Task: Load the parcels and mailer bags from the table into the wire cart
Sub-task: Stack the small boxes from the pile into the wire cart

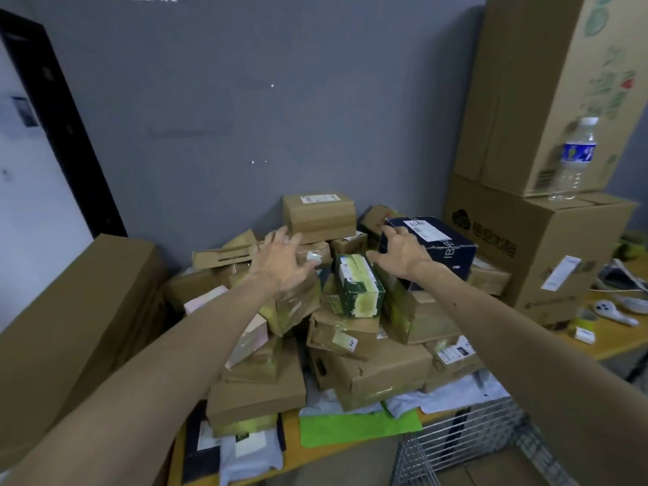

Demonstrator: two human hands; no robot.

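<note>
Parcels [364, 373] lay heaped, so we held our left hand [284, 263] and right hand [403, 256] out with fingers spread, brown parcel [319, 215] just beyond left fingertips, navy box [438, 240] at right.

Single view. The camera is mounted on my head and faces forward and down onto the pile of parcels [350, 331], which sits near the lens and fills the middle of the frame. Above the pile, the grey wall [245, 117] closes the view. Below and right of the pile, the wire cart [473, 427] lies nearest the camera. The wide-angle lens bends lines far from the pile.
</note>
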